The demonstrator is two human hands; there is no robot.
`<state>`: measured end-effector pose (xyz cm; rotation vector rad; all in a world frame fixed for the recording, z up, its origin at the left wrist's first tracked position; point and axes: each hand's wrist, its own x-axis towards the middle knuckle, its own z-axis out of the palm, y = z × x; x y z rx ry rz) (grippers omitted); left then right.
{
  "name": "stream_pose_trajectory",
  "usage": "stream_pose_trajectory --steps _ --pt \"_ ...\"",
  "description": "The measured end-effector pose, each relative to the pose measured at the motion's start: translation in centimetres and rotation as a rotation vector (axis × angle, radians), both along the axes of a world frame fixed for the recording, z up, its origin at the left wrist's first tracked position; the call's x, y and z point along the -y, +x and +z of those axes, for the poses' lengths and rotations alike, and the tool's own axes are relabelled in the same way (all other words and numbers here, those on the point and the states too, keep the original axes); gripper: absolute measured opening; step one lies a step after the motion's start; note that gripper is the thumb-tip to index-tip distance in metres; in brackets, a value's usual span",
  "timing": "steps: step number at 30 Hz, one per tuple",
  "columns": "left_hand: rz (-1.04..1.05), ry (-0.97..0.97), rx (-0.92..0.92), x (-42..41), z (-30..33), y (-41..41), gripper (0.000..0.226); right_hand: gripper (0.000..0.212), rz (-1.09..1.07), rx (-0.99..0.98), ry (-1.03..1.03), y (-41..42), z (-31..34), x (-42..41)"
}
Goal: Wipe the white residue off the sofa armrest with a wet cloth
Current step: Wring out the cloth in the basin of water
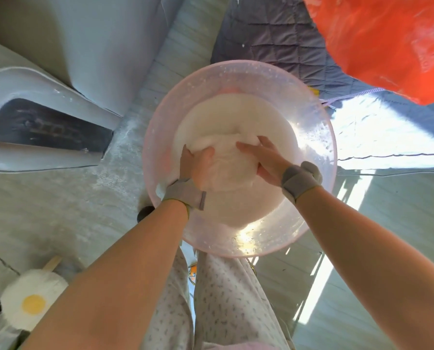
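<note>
A: Cloth [221, 157], white, bunched, soaking in milky water inside pink basin [238, 72].
B: Basin location?
A: On floor [59, 198], directly ahead of knees; within easy reach of both arms, presumably so drips fall back into water.
B: Left hand [195, 160]?
A: Fingers curled over near-left edge of bunched cloth, gripping a fold. Grey wrist strap above.
B: Right hand [261, 157]?
A: Fingers mostly straight, laid flat against right side of cloth, pressing inward toward left hand. Thumb hidden; a full grasp cannot be told. Matching grey strap on wrist.
B: Reason for that pairing?
A: Probably gathering and squeezing: one side anchored, other side pushed in, to wet or rinse cloth before wiping.
B: Sofa armrest [46, 127]?
A: Upper left, pale upholstery with dark inset panel; white specks [59, 92] scattered along top edge. Well apart from basin, untouched by either hand.
B: Task progress?
A: Wiping of visible specks not yet done; cloth preparation step in hand.
B: Other items?
A: Orange plastic bag [387, 46] top right; dark quilted mat [274, 34] behind basin; fried-egg plush [31, 301] lower left.
B: Risk?
A: Overly wet cloth, likely dripping across floor on way to armrest.
</note>
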<state>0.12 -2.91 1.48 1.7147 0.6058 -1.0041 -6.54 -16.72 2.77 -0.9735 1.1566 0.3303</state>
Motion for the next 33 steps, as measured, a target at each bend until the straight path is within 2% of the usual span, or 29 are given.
stream_pose_trajectory --steps 2,4,7,10,12,15,17,19,20,22,24,27,31,33 --pt "-0.019 -0.032 0.038 -0.4 0.8 -0.7 0.078 0.047 0.075 0.022 0.082 -0.6 0.9 0.0" --pt "-0.063 -0.041 0.067 -1.0 1.1 -1.2 0.077 0.041 0.121 0.016 0.13 -1.2 1.4 0.1" --pt "-0.12 -0.088 0.118 -1.6 2.0 -1.6 0.067 0.04 0.08 0.041 0.22 -2.5 1.6 0.0" --pt "-0.08 -0.142 0.117 -1.9 2.3 -1.3 0.07 0.046 0.04 0.118 0.306 -3.0 2.1 -0.7" --pt "-0.024 -0.176 0.068 -2.1 2.5 -1.2 0.082 0.047 0.071 0.14 0.14 -2.8 2.6 -1.3" --pt "0.092 -0.165 -0.076 -2.5 3.1 -1.5 0.076 0.037 0.302 0.184 -0.348 -1.9 3.8 -2.2" --pt "0.117 -0.168 -0.241 -2.7 2.9 -1.5 0.097 0.033 0.473 0.258 -0.599 -1.5 4.5 -2.6" --pt "0.115 -0.219 -0.33 -2.7 2.9 -1.5 0.113 0.032 0.582 0.36 -0.731 -1.4 5.5 -3.4" --pt "0.112 -0.246 -0.362 -2.7 3.4 -1.5 0.11 0.032 0.619 0.397 -0.778 -1.4 6.1 -3.8" --pt "0.151 -0.324 -0.428 -2.7 4.3 -1.4 0.09 0.035 0.685 0.428 -0.843 -1.5 7.0 -4.3" --pt "0.242 -0.455 -0.501 -2.9 4.6 -1.1 0.079 0.038 0.741 0.472 -0.85 -1.5 7.7 -4.6" --pt "0.308 -0.556 -0.518 -3.0 5.4 -0.2 0.067 0.032 0.781 0.562 -0.759 -1.7 8.6 -5.3" --pt "0.256 -0.603 -0.52 -2.8 6.2 -0.2 0.053 0.033 0.734 0.512 -0.56 -2.2 9.6 -5.9" --pt "0.304 -0.576 -0.5 -2.8 5.8 -0.3 0.039 0.035 0.643 0.455 -0.473 -2.3 9.5 -6.0"
